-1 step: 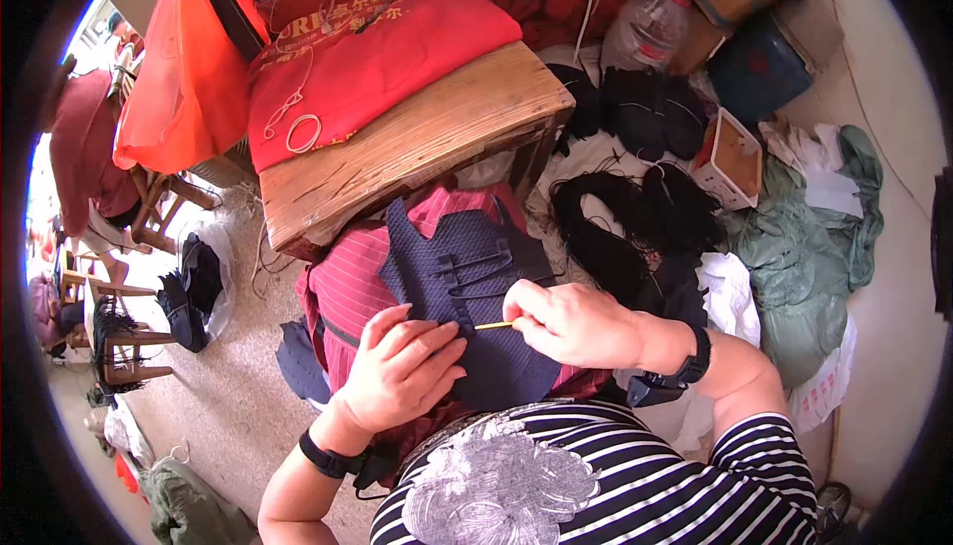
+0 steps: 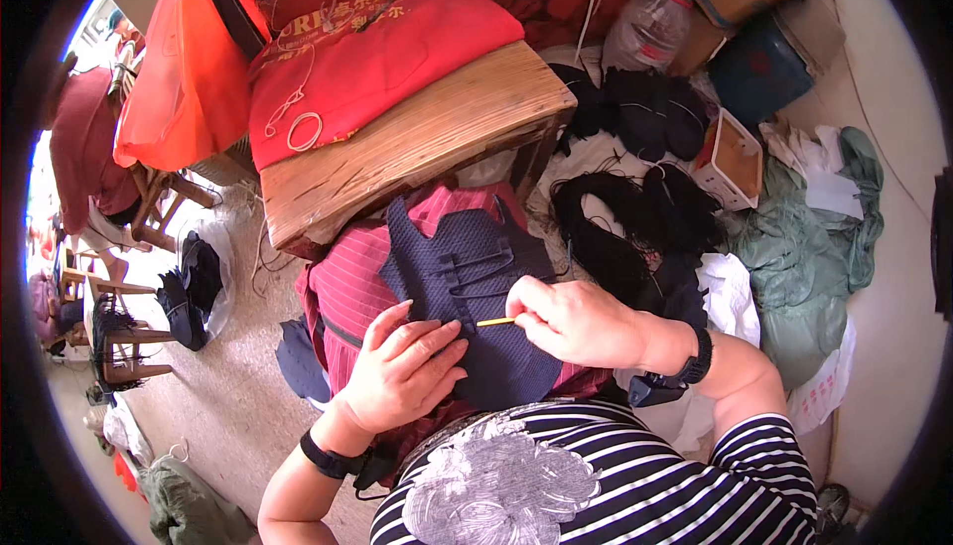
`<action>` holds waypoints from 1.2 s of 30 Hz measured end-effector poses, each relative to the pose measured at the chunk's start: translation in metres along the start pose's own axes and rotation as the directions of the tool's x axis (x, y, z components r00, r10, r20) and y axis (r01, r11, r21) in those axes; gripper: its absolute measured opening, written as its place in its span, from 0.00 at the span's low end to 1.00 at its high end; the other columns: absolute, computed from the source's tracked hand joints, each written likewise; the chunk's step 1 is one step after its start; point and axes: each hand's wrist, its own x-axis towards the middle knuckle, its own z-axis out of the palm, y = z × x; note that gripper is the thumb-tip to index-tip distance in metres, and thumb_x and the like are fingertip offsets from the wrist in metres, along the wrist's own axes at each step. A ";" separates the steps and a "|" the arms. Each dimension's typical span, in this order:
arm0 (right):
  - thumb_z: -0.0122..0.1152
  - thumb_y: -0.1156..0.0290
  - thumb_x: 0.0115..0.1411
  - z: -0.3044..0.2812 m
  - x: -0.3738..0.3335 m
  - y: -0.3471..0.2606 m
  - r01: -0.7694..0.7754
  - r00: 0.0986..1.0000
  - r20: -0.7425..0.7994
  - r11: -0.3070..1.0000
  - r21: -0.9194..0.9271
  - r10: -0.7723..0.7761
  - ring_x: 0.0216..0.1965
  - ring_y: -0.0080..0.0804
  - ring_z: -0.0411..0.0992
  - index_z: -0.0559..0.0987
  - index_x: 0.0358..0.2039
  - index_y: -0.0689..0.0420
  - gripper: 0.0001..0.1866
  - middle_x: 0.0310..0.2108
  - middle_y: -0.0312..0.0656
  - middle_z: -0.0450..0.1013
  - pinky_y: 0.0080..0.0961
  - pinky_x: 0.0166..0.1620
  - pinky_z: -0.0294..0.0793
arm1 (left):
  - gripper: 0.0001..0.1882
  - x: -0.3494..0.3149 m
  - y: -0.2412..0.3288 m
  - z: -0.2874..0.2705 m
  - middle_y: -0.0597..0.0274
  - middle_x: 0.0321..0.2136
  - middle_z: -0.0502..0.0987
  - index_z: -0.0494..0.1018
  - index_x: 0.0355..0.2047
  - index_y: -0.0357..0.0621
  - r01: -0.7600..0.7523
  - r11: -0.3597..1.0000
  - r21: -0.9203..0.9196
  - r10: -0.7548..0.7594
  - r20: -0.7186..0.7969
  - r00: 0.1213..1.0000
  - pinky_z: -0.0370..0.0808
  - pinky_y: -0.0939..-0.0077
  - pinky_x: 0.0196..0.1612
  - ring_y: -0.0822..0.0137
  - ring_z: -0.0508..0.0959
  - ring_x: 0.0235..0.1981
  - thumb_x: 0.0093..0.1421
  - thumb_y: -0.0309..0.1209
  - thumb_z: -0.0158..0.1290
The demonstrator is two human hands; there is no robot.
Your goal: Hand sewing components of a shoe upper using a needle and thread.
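Note:
A dark navy textured knit piece (image 2: 486, 356) lies spread over a maroon striped cloth (image 2: 362, 257) on my lap. Several dark cords (image 2: 478, 272) run across its middle. My left hand (image 2: 407, 361) rests on the left side of the knit piece, fingers stretched and slightly apart, holding nothing visible. Pinched in my right hand (image 2: 576, 322) is a thin yellow stick-like tool (image 2: 494, 322), pointing left toward my left fingertips. Its tip is just above or touching the knit; I cannot tell which.
Ahead stands a wooden table (image 2: 417, 133) with a red cloth (image 2: 387, 59) on it. Bundles of black yarn (image 2: 606, 227), a white basket (image 2: 732, 163) and a green plastic bag (image 2: 804, 247) lie to the right. Low stools (image 2: 164, 212) and a person (image 2: 89, 148) are at far left.
My right hand and the yellow tool have shifted very slightly to the right. The left hand and the knit piece look unchanged.

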 end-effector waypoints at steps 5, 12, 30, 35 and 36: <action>0.57 0.74 0.64 0.007 -0.001 0.001 -0.014 0.996 -0.087 1.000 -0.022 0.012 0.25 0.45 0.77 0.69 0.40 0.59 0.07 0.23 0.47 0.74 0.37 0.29 0.75 | 0.17 -0.004 0.001 0.002 0.60 0.49 0.80 0.82 0.41 0.43 -0.004 0.999 -0.034 0.004 0.002 1.000 0.66 0.52 0.63 0.63 0.80 0.46 0.50 0.33 0.65; 0.53 0.74 0.63 0.011 0.001 -0.007 0.059 0.992 -0.095 0.974 -0.220 -0.082 0.27 0.47 0.78 0.68 0.39 0.60 0.07 0.23 0.49 0.75 0.40 0.30 0.77 | 0.17 -0.006 -0.001 0.004 0.61 0.49 0.81 0.82 0.41 0.43 -0.007 0.999 -0.052 0.007 -0.002 1.000 0.66 0.52 0.64 0.64 0.80 0.48 0.50 0.33 0.65; 0.57 0.77 0.59 0.004 0.010 -0.017 0.021 0.999 0.033 0.943 -0.332 -0.010 0.29 0.48 0.77 0.69 0.38 0.61 0.08 0.26 0.49 0.75 0.39 0.32 0.77 | 0.16 -0.011 -0.006 0.003 0.61 0.50 0.80 0.82 0.41 0.44 -0.002 0.992 -0.125 0.007 0.041 0.999 0.64 0.51 0.66 0.65 0.80 0.52 0.53 0.36 0.65; 0.57 0.78 0.59 0.024 0.019 -0.014 0.071 0.997 0.020 0.953 -0.296 -0.068 0.29 0.49 0.77 0.68 0.38 0.62 0.08 0.24 0.50 0.74 0.40 0.31 0.76 | 0.15 -0.012 -0.005 0.006 0.61 0.50 0.81 0.82 0.40 0.44 -0.018 0.992 -0.122 0.023 0.039 0.999 0.64 0.50 0.66 0.66 0.80 0.53 0.53 0.36 0.65; 0.56 0.78 0.59 0.023 0.022 -0.016 0.074 0.997 0.046 0.960 -0.270 -0.064 0.29 0.50 0.77 0.68 0.38 0.62 0.08 0.24 0.51 0.74 0.40 0.31 0.76 | 0.15 -0.012 -0.006 0.006 0.61 0.50 0.81 0.82 0.40 0.44 -0.018 0.992 -0.122 0.023 0.040 0.999 0.64 0.50 0.66 0.66 0.80 0.53 0.53 0.36 0.65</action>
